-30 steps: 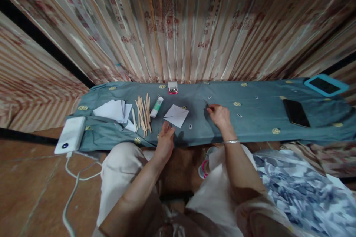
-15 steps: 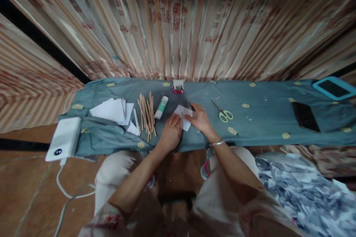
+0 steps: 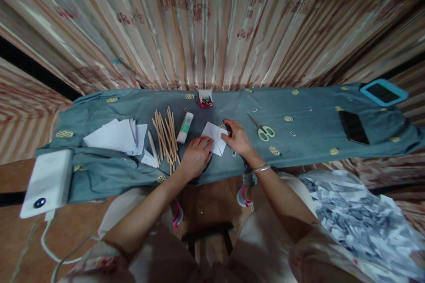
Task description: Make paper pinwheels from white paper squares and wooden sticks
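Observation:
A small square of white paper [image 3: 218, 145] with crease lines lies on the cloth between my hands. My left hand [image 3: 198, 155] rests flat at the paper's left side, fingers stretched out and touching its edge. At the paper's right corner is my right hand [image 3: 238, 139], its thumb on the corner and the index finger reaching past it, apart from the thumb. A glue stick [image 3: 185, 127] lies left of the paper, with a bundle of thin wooden sticks [image 3: 166, 135] beyond it. Green-handled scissors [image 3: 264, 132] lie to the right of my right hand.
A blue-grey cloth [image 3: 315, 137] covers the long table. On it are white paper sheets [image 3: 114, 136], a white pen [image 3: 153, 147], a small open box of metal bits [image 3: 206, 99], a dark phone [image 3: 353, 127] and a blue-framed device [image 3: 384, 92]. A cabled white power bank [image 3: 48, 181] sits front left.
My left hand has drawn back leftward from the paper's middle, leaving more of the creased square showing. My right hand stays at its right corner. The whole view has shifted slightly.

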### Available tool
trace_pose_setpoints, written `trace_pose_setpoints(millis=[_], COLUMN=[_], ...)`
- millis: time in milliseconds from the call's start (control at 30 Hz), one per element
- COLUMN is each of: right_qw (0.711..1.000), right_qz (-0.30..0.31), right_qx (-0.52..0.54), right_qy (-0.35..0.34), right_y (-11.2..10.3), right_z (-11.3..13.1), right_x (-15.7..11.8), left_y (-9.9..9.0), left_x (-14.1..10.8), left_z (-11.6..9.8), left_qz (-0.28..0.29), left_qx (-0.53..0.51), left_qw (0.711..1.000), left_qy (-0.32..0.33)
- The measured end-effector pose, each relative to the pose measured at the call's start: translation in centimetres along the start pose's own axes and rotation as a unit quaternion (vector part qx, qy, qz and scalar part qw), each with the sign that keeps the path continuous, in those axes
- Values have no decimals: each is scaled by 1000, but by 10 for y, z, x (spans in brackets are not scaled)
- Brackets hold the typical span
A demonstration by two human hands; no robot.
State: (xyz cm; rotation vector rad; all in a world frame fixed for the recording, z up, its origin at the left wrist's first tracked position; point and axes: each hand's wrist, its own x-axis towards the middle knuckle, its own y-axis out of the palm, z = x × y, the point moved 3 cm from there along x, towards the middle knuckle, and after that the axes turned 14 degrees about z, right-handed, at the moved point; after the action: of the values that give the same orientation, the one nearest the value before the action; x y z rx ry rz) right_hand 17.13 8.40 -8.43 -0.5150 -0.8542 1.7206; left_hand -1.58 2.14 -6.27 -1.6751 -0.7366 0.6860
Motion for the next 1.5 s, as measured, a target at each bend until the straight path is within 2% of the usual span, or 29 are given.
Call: trace_pose_setpoints(millis=[433,567,667,767,867,933,1000,1100,1233,1400,1500], right_qw=[998,993,987,981,978,977,976,976,976,973,964], right_qz=[-44,-69,-93,-110,-109,-108,-110,-118,-126,-141,-143], right_qx=[49,95,123,145,165,173,174,173,169,177,218], right_qy=[15,23,41,63,70,68,66,62,58,52,55], right_y=[-8,-7,-5,-5,-5,-6,-8,-9,-13,-18,-18], right_z=[-18,-20,-19,-18,-18,-18,-17,-15,-11,-1,14], right_x=[-2,-3,-4,-5,-6,-7,-8,-10,-12,-12,-11], left_y=[3,1,-10,-26,-36,-36,-32,-28,-29,-35,-37], left_x=[-1,-4,-8,-13,-18,-19,-18,-16,-11,-5,-3], left_z=[3,3,11,32,61,75,82,83,81,81,74], left_qz=[5,-23,-67,-121,-160,-143,-113,-88,-92,-115,-168], left_qx=[-17,-37,-58,-70,-60,-46,-32,-6,-3,-96,-250], left_qw=[1000,999,996,990,976,972,973,976,973,968,934], left_qy=[8,20,21,-34,-136,-182,-196,-201,-209,-200,-191])
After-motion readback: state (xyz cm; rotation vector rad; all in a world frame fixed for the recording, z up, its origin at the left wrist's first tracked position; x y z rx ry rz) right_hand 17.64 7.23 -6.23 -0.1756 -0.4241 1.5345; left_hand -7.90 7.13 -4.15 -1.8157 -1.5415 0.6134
